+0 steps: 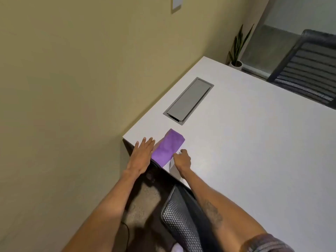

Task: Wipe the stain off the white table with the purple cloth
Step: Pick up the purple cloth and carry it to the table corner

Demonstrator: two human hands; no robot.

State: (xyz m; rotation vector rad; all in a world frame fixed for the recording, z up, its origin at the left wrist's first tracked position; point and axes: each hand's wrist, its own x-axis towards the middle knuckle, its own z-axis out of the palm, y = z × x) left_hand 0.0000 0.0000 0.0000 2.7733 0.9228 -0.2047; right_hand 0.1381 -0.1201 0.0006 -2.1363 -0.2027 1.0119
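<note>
A folded purple cloth (167, 146) lies flat near the left corner of the white table (245, 142), its near end reaching the table's front edge. My left hand (141, 154) rests flat and open at the table's edge, its fingers touching the cloth's left side. My right hand (182, 159) sits with curled fingers right beside the cloth's right edge; whether it pinches the cloth I cannot tell. No stain is visible on the table.
A grey metal cable hatch (189, 100) is set into the table beyond the cloth. A black mesh chair (183, 220) stands below the front edge, another chair (309, 70) at the far right. A potted plant (237, 50) stands in the corner. The beige wall runs along the left.
</note>
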